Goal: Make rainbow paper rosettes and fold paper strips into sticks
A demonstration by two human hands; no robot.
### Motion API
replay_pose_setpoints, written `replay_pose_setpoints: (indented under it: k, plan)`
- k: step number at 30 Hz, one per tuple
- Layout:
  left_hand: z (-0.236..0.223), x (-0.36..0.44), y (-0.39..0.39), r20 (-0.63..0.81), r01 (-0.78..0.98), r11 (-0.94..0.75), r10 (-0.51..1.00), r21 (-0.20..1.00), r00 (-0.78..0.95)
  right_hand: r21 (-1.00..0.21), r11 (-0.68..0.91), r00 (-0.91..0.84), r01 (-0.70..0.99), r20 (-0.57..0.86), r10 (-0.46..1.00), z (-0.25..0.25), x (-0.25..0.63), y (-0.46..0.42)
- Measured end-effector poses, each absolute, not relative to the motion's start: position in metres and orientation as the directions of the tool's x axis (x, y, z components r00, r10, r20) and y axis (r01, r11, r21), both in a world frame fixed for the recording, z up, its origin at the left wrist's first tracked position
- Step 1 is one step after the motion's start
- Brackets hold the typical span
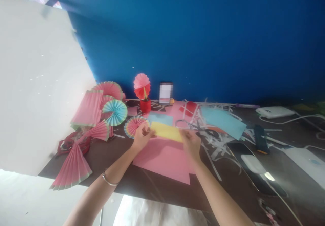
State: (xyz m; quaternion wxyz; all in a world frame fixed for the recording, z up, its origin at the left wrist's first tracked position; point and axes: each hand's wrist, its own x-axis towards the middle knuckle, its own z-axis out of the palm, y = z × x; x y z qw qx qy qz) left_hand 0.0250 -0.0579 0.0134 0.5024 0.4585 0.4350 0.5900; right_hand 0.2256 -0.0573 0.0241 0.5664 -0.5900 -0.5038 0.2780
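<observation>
A small yellow sheet of paper (pixel 166 131) is stretched between my two hands. My left hand (pixel 142 136) pinches its left end, and my right hand (pixel 190 143) grips its right end. Beneath it, a larger pink sheet (pixel 165 158) lies flat on the dark table. Just behind the yellow paper lies a light blue sheet (pixel 161 118). A round pleated pink paper fan (pixel 133 126) rests close by my left hand. Beyond my right hand is a pair of scissors (pixel 199 127), partly covered by paper strips.
Several pleated fans, among them a blue rosette (pixel 115 112), crowd the left side. A red pot (pixel 145 106) with a paper flower stands at the back. White paper strips (pixel 215 143), a blue sheet (pixel 223 120), a phone (pixel 243 158) and cables lie to the right.
</observation>
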Motion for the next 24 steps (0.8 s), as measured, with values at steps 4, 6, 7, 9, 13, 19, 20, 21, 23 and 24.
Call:
replay_pose_setpoints:
  k: [4,6,7,9,13,19,20,21,23,24]
  plan:
    - [0.008,0.02,-0.058,0.173,-0.008,-0.173,0.985,0.985,-0.005,-0.953,0.135,0.345,0.271,0.227,0.911,0.024,0.227,-0.056]
    - [0.006,0.018,-0.057,0.174,0.059,-0.173,0.985,0.983,-0.007,-0.957,0.134,0.337,0.257,0.218,0.916,0.024,0.228,-0.054]
    - [0.004,0.018,-0.056,0.174,0.077,-0.172,0.985,0.982,-0.019,-0.959,0.135,0.328,0.249,0.215,0.92,0.025,0.229,-0.054]
    - [0.003,0.018,-0.054,0.18,0.08,-0.177,0.983,0.981,-0.035,-0.962,0.141,0.313,0.235,0.212,0.926,0.025,0.231,-0.053]
    - [0.001,0.021,-0.053,0.126,-0.03,-0.125,0.992,0.992,0.02,-0.966,0.136,0.32,0.221,0.203,0.925,0.028,0.236,-0.051]
    - [0.008,0.024,-0.052,0.093,-0.196,-0.112,0.99,0.974,-0.104,-0.972,0.17,0.261,-0.165,0.123,0.957,0.026,0.234,-0.047]
    - [0.01,0.025,-0.052,0.088,-0.22,-0.121,0.984,0.968,-0.154,-0.943,0.171,0.225,-0.287,0.107,0.968,0.024,0.231,-0.046]
    - [0.012,0.026,-0.052,0.083,-0.24,-0.13,0.977,0.962,-0.197,-0.909,0.155,0.177,-0.388,0.092,0.98,0.022,0.227,-0.046]
    - [0.013,0.03,-0.052,0.083,-0.254,-0.145,0.967,0.956,-0.243,-0.888,0.076,0.035,-0.454,0.067,0.997,0.02,0.217,-0.047]
    - [0.014,0.033,-0.054,0.091,-0.247,-0.151,0.966,0.957,-0.241,-0.901,0.042,-0.042,-0.431,0.066,0.997,0.02,0.212,-0.049]
